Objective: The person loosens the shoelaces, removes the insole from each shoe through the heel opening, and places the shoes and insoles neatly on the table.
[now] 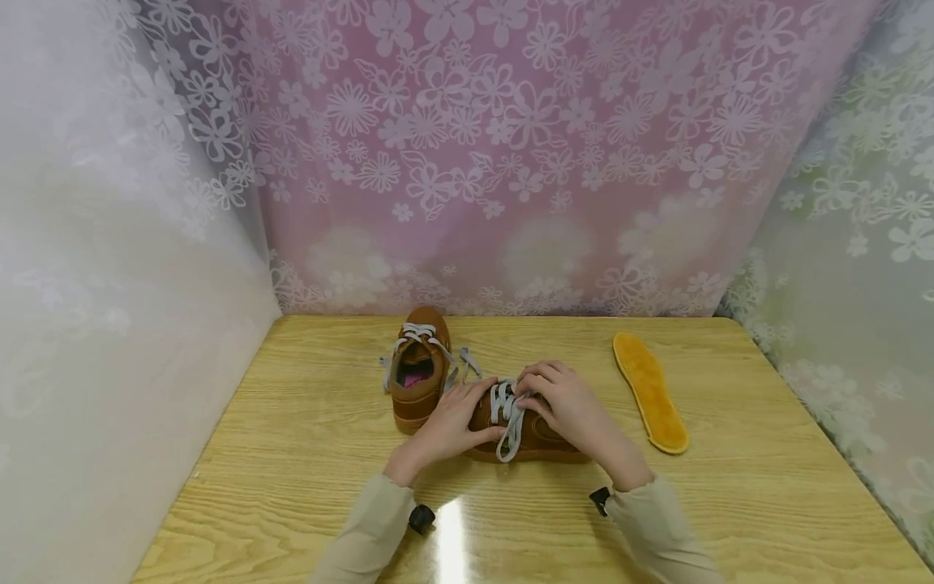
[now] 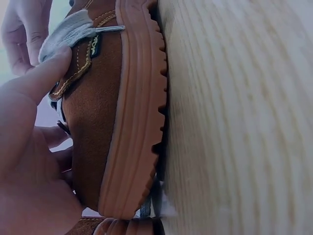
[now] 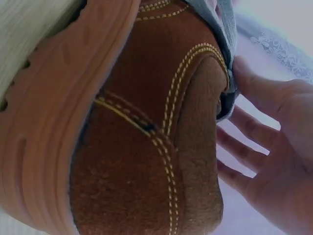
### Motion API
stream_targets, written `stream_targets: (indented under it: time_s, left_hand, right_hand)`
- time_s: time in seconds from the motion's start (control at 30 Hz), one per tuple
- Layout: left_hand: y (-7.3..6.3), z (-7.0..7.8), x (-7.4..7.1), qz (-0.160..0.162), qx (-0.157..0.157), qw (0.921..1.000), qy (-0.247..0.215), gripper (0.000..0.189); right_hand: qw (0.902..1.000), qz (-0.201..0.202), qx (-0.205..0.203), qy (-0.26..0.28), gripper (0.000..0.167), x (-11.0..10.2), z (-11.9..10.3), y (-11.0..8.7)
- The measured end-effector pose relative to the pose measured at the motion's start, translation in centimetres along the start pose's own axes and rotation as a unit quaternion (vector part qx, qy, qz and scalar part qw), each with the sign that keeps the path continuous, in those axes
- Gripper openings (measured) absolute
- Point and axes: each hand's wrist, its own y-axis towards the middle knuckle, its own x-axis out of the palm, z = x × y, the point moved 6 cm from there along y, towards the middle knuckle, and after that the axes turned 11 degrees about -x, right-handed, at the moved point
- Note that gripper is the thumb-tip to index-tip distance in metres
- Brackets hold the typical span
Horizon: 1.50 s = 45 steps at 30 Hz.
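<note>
White glare streak [image 1: 451, 542] on the table [image 1: 292, 462]

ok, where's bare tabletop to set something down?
Bare tabletop: left of the rear shoe; right of the yellow insole. Crowded: centre, where left hand and right hand are on the front shoe and its laces.

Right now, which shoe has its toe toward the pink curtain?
The farther-left shoe, with pink showing inside; the other shoe stands crosswise.
</note>
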Motion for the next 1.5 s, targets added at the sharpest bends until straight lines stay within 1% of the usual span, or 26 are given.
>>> stream_targets:
  time_s: [0.1, 0.17, 0.27, 0.4, 0.5, 0.67, 0.77, 0.87, 1.0, 1.07, 1.13, 1.2, 1.23, 1.3, 1.33, 1.37, 1.4, 1.43, 1.47, 1.5]
  left_hand:
    - [0.0, 0.1, 0.0, 0.000, -0.002, 1.0000, -0.004, 0.084]
    - [-0.1, 0.2, -0.1, 0.002, 0.005, 1.0000, -0.003, 0.082]
    - [-0.2, 0.4, -0.1, 0.005, 0.012, 0.9999, -0.003, 0.082]
    - [-0.2, 0.3, -0.1, 0.006, 0.004, 1.0000, -0.006, 0.083]
    - [-0.2, 0.2, -0.1, 0.004, -0.004, 0.9999, -0.009, 0.084]
    - [-0.2, 0.1, 0.0, 0.001, -0.006, 0.9999, -0.010, 0.084]
    - [-0.2, 0.2, -0.1, 0.003, -0.003, 0.9998, -0.017, 0.087]
    - [-0.2, 0.1, -0.1, 0.006, -0.005, 0.9997, -0.023, 0.091]
    - [-0.1, -0.1, 0.0, 0.007, -0.013, 0.9998, -0.009, 0.089]
    - [0.0, -0.1, 0.0, 0.010, -0.009, 0.9999, 0.000, 0.086]
    - [0.0, 0.0, 0.0, 0.011, -0.004, 0.9999, 0.006, 0.085]
    - [0.0, 0.2, -0.1, 0.013, 0.000, 0.9999, 0.008, 0.084]
    - [0.0, 0.3, -0.1, 0.012, 0.000, 0.9999, 0.010, 0.084]
    - [0.1, 0.2, 0.0, 0.009, -0.001, 0.9999, 0.012, 0.084]
    - [0.1, 0.2, 0.1, 0.008, -0.002, 0.9999, 0.014, 0.084]
    - [0.2, 0.2, 0.1, 0.007, -0.002, 0.9999, 0.015, 0.085]
    - [0.2, 0.1, 0.1, 0.007, -0.002, 0.9998, 0.016, 0.085]
    - [0.2, 0.0, 0.2, 0.006, -0.003, 0.9998, 0.018, 0.086]
    - [0.2, 0.0, 0.2, 0.006, -0.003, 0.9998, 0.018, 0.086]
    - [0.2, 0.0, 0.2, 0.005, -0.003, 0.9998, 0.017, 0.086]
  right_hand:
    - [0.9999, 0.007, -0.005, -0.006, 0.013, -0.1, 0.1, -0.1]
    - [1.0000, 0.009, 0.002, -0.003, 0.013, -0.2, 0.2, -0.2]
    - [0.9994, 0.018, 0.029, 0.011, 0.012, -0.5, 0.5, -0.4]
    - [0.9962, 0.026, 0.074, 0.036, 0.009, -0.7, 1.2, -0.8]
    - [0.9944, 0.026, 0.091, 0.048, 0.010, -0.9, 1.5, -0.9]
    - [0.9911, 0.021, 0.120, 0.053, 0.010, -1.0, 2.0, -1.1]
    - [0.9910, 0.011, 0.124, 0.049, 0.009, -0.8, 2.1, -1.1]
    - [0.9925, 0.010, 0.112, 0.048, 0.008, -0.6, 1.9, -0.9]
    - [0.9914, 0.041, 0.112, 0.055, 0.007, -1.0, 1.8, -0.8]
    - [0.9898, 0.065, 0.113, 0.057, 0.007, -1.3, 1.7, -0.8]
    - [0.9868, 0.098, 0.115, 0.060, 0.008, -1.9, 1.6, -0.7]
    - [0.9803, 0.151, 0.109, 0.067, 0.011, -2.8, 1.6, -0.6]
    - [0.9735, 0.187, 0.108, 0.077, 0.013, -3.5, 1.6, -0.6]
    - [0.9536, 0.259, 0.109, 0.109, 0.016, -5.2, 1.3, -0.7]
    - [0.9424, 0.290, 0.109, 0.125, 0.018, -5.9, 1.4, -0.8]
    - [0.9323, 0.314, 0.110, 0.143, 0.019, -6.4, 1.5, -1.0]
    - [0.9240, 0.329, 0.113, 0.159, 0.020, -6.7, 1.7, -1.2]
    - [0.9197, 0.332, 0.123, 0.170, 0.019, -6.9, 1.8, -1.3]
    - [0.9197, 0.324, 0.132, 0.177, 0.019, -6.9, 1.9, -1.4]
    - [0.9234, 0.308, 0.142, 0.180, 0.020, -6.8, 2.0, -1.4]
